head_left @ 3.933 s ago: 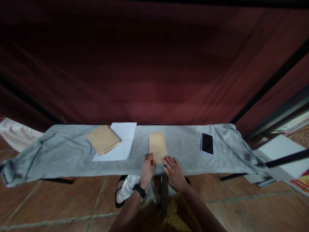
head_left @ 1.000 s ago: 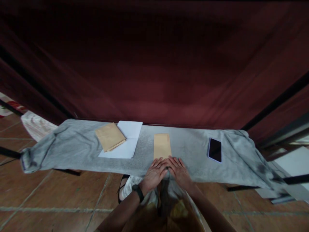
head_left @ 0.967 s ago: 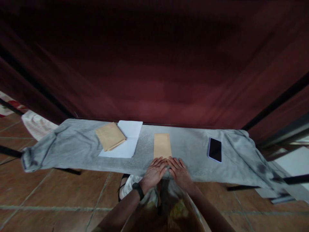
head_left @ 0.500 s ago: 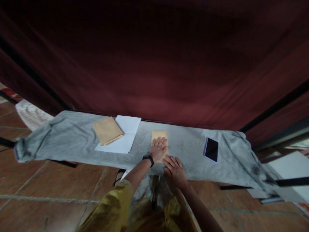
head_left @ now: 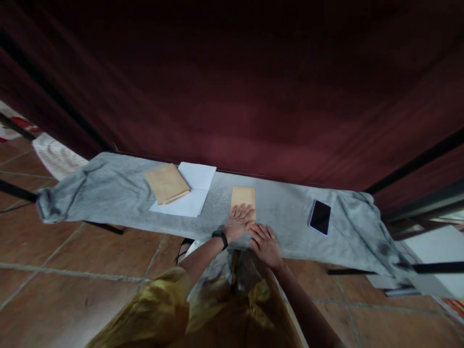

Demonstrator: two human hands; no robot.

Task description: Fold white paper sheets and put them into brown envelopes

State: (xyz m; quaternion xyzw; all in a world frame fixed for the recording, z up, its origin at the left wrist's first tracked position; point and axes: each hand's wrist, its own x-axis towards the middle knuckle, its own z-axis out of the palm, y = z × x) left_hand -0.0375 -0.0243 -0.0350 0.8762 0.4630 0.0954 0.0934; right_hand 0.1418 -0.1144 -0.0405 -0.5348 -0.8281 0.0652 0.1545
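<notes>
— Where is the brown envelope (head_left: 243, 195)?
— Centre of the frame, flat on the grey cloth (head_left: 286, 212). The left hand (head_left: 239, 221) lies palm-down with fingers spread on its near end. Half a second ago it sat further up, so it has slid back. The right hand (head_left: 265, 242) rests flat just beside it, at the cloth's near edge.
— Room around it?
— Bare cloth on both sides. The phone (head_left: 320, 217) is to the right and the envelope stack (head_left: 166, 182) on white paper (head_left: 198, 174) to the left, both well apart.

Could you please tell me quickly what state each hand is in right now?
Left hand: open, pressed flat on the brown envelope.
Right hand: open, flat on the grey cloth, holding nothing.
</notes>
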